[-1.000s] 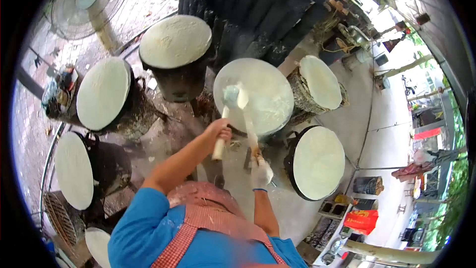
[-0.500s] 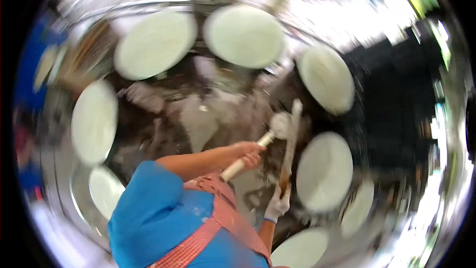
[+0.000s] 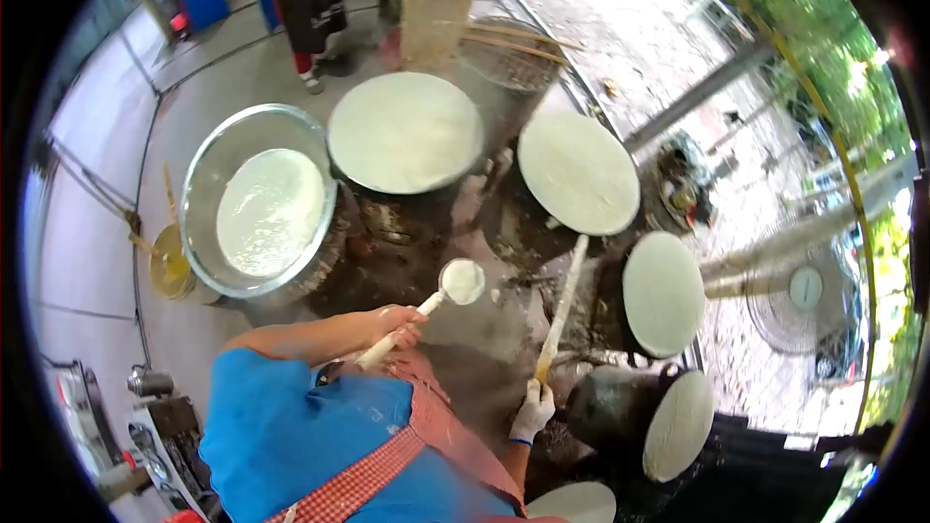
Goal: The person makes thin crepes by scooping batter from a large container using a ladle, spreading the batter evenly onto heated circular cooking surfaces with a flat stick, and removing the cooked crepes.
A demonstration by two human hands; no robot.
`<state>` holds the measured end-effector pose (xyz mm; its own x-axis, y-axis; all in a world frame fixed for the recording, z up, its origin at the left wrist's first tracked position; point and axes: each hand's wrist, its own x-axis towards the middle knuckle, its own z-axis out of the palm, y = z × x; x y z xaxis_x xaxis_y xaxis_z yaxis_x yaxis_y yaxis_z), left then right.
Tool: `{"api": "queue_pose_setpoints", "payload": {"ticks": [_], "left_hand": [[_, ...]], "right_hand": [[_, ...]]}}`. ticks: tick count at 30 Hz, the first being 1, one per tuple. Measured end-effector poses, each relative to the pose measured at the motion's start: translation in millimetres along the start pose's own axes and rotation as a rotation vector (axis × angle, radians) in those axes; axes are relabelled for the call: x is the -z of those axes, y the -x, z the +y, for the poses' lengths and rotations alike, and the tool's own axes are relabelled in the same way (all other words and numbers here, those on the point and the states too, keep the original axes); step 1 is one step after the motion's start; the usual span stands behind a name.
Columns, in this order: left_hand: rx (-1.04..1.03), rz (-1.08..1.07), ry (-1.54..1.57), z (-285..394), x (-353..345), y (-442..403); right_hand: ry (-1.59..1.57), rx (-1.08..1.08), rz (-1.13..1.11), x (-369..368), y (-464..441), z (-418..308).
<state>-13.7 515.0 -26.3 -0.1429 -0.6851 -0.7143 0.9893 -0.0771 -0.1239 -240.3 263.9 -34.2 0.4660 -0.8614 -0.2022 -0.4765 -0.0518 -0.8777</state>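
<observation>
My bare left hand (image 3: 395,326) is wrapped around the pale handle of a ladle (image 3: 463,281), held in front of my apron. White material shows at the ladle's round bowl. My right hand (image 3: 533,412), in a white glove, grips the lower end of a long flat stick (image 3: 562,305), coated white along most of its length. The stick's tip points toward a round white-topped pan (image 3: 579,174); whether they touch, I cannot tell. To the left stands a large metal basin (image 3: 201,223) with white liquid (image 3: 271,213) in it, apart from both hands.
More round white surfaces curve around me, including one beside the basin (image 3: 405,133) and others at right (image 3: 664,293) and lower right (image 3: 678,426). A yellowish bucket (image 3: 172,261) sits left of the basin. Farther back are a person (image 3: 305,0), a box-like stand (image 3: 436,24) and a fan (image 3: 804,291).
My view has swung left and is sharper, bringing the basin and the person into sight. Both hands still hold the ladle and the stick; the ladle and stick are farther apart.
</observation>
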Motion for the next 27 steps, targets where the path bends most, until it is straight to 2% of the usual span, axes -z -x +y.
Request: {"api": "queue_pose_setpoints", "payload": {"ticks": [2,4,6,7,8,10,11,13,14,19,22,25,26,27], "left_hand": [[-0.066,0.028,0.123,6.6,22.3,32.5],[-0.107,0.029,0.167,15.4,56.1,41.1],[-0.132,0.01,0.208,23.9,78.9,51.7],[-0.013,-0.159,0.373,27.6,97.6,50.0],[-0.032,-0.148,0.369,21.3,105.8,49.6],[-0.113,-0.131,0.314,28.4,109.8,55.3],[-0.137,-0.126,0.301,27.4,111.1,55.8],[-0.167,-0.123,0.296,24.1,113.1,59.0],[-0.184,-0.12,0.294,23.4,113.2,60.2],[-0.219,-0.117,0.296,20.2,114.9,59.4],[-0.218,-0.11,0.311,18.5,115.6,61.2],[-0.178,-0.115,0.345,28.3,118.2,59.1],[-0.145,-0.131,0.359,32.4,115.2,57.4],[-0.069,-0.421,0.425,31.4,102.9,68.2]], "right_hand": [[-0.024,-0.048,-0.14,-37.8,-14.2,15.3],[-0.108,-0.021,-0.233,-73.8,-11.5,-2.2],[0.056,0.097,-0.278,-101.6,-13.9,-8.9],[0.103,0.077,-0.312,-111.4,-14.0,-15.4],[0.145,0.054,-0.345,-119.6,-12.8,-21.7],[0.233,0.056,-0.345,-131.7,-10.0,-37.6],[0.215,0.126,-0.375,-134.7,-12.4,-41.2],[0.134,0.05,-0.404,-142.9,-18.7,-35.7],[0.197,0.004,-0.382,-146.3,-20.0,-37.7],[0.224,0.11,-0.516,-153.6,-49.7,-32.2],[0.202,0.125,-0.514,-150.8,-38.5,-60.8],[0.209,0.266,-0.568,-156.1,-61.7,-18.4],[0.254,0.248,-0.513,-153.0,-45.6,-43.7],[0.281,0.209,-0.536,-150.5,-45.0,-49.2]]}}
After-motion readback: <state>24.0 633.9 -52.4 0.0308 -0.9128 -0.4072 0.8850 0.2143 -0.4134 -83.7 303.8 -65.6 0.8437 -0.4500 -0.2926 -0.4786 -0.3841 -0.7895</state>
